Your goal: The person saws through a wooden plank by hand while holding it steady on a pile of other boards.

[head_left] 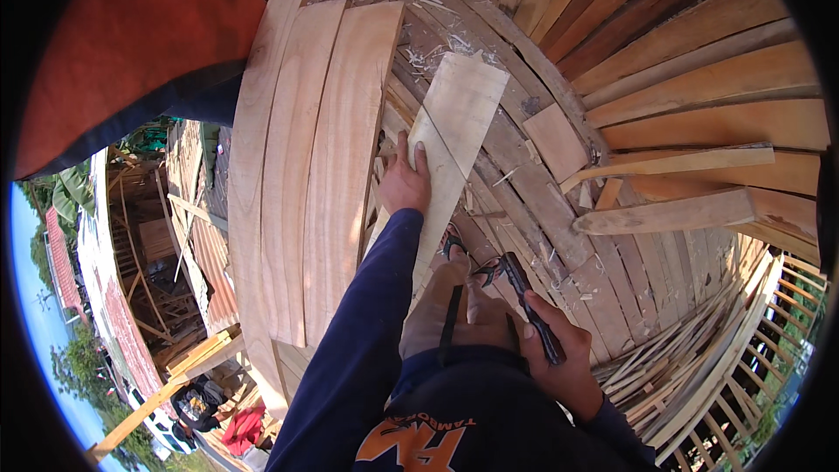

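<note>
A pale board (465, 100) is laid toward the left edge of the plank floor (625, 284), its long axis slanting forward and rightward. It is touched by the left hand (406, 182), fingers spread, nothing clasped; a dark tool (516, 275) is grasped by the right hand (559, 351).

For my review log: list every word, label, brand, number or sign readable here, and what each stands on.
Dark shirt: large orange lettering, cut off by the lower edge, with a smaller line above; wording withheld.
Dark item at lower left: pale marks, too small to read.
Pale board and dark tool: no lettering I can make out.
</note>
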Demonstrator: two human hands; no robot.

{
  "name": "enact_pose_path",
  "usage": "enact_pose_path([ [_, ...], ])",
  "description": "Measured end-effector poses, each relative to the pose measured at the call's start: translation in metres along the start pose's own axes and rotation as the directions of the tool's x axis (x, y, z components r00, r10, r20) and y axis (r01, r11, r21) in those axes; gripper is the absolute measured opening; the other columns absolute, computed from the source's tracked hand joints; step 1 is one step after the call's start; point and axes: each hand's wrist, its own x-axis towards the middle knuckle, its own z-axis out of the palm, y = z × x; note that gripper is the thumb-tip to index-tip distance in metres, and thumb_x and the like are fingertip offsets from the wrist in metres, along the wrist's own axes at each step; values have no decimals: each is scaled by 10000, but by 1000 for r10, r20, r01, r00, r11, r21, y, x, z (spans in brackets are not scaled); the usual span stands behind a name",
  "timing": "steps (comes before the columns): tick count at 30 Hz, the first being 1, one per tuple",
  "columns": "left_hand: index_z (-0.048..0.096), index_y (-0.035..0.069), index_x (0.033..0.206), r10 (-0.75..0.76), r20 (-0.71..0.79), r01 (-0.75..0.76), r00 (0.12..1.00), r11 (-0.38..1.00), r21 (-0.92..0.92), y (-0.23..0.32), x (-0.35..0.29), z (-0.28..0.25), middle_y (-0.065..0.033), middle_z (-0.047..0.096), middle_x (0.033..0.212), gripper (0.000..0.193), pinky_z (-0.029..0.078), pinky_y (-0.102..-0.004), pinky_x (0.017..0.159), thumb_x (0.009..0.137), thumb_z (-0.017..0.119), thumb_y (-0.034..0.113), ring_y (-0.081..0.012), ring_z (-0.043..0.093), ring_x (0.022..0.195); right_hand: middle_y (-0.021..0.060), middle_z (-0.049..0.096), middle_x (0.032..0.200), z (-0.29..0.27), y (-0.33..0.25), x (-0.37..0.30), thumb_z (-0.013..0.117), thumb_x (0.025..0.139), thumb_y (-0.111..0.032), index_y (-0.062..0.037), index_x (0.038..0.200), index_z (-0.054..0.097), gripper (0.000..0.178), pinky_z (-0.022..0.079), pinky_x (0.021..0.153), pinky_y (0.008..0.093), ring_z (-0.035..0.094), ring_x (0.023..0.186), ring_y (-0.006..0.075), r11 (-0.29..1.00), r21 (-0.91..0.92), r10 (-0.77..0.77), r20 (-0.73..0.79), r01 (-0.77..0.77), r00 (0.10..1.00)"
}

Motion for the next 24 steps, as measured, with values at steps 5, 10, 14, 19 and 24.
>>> enact_pose_path([
  [5,419,202,1488,35,23,-34,999,997,-71,7,1,3,-222,649,1197,575,519,-489,879,1021,338,526,-399,649,1058,220,686,849,64,18,160,604,936,-116,14,1261,584,350,536,671,369,703,706,299,998,36,59,-32,-58,998],
  [10,421,211,1488,0,-28,-1,1000,999,-44,-13,1,-2,-213,655,1178,578,521,-489,870,1018,341,539,-393,654,1038,239,699,998,34,-2,68,628,907,-72,-7,1294,584,395,556,721,356,728,796,304,985,135,106,16,-107,994],
  [14,414,215,1490,0,-5,0,1000,1000,25,4,0,-4,-198,662,1158,569,527,-499,846,1021,340,529,-387,660,1024,223,703,1071,3,-1,-19,650,886,-38,-31,1338,571,458,565,720,337,736,831,298,999,-34,-23,-58,21,998],
  [19,417,210,1478,13,53,-13,999,1000,5,16,0,-3,-204,665,1150,547,536,-493,826,1023,346,506,-400,669,986,175,656,724,70,23,162,632,913,-57,9,1221,629,315,493,611,292,571,597,141,994,97,60,-96,-50,994],
  [24,438,207,1470,-16,-14,16,1000,1000,7,-6,7,-8,-200,672,1143,548,542,-486,819,1019,360,507,-391,679,965,242,707,950,59,8,87,619,923,-83,18,1258,603,350,558,725,370,729,801,328,989,136,59,-57,-50,997],
])
